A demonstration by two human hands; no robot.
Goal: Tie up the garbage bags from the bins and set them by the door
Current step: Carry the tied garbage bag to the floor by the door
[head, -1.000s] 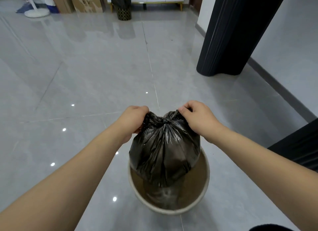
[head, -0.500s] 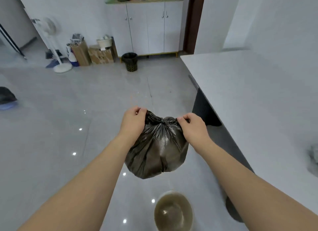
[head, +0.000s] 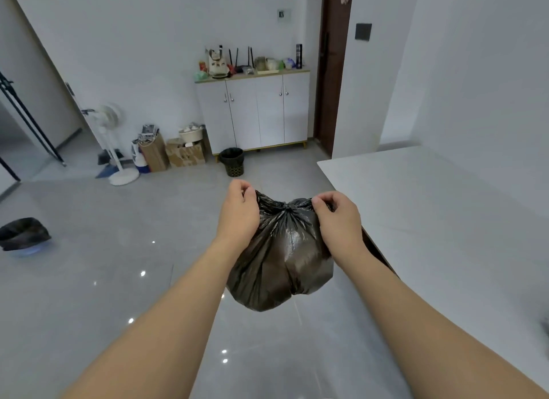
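Note:
A full black garbage bag [head: 280,259] hangs in the air in front of me, its neck gathered into a knot at the top. My left hand [head: 239,213] pinches the bag's left ear and my right hand [head: 337,217] pinches the right ear, both above the knot's sides. A black bin [head: 232,161] with a liner stands on the floor before the white cabinet. Another bin with a black bag [head: 22,236] sits at the far left. A dark brown door [head: 329,80] is at the back right.
A white table [head: 439,220] fills the right side, its corner close to my right hand. A white cabinet [head: 255,113] with clutter on top stands against the back wall. A standing fan [head: 114,143] and cardboard boxes [head: 184,152] sit left of it. Glossy grey tiles cover the floor.
The bag has come up out of the beige bin, which has dropped out of view. My view has risen from the floor to the room, and both hands still hold the bag's ears.

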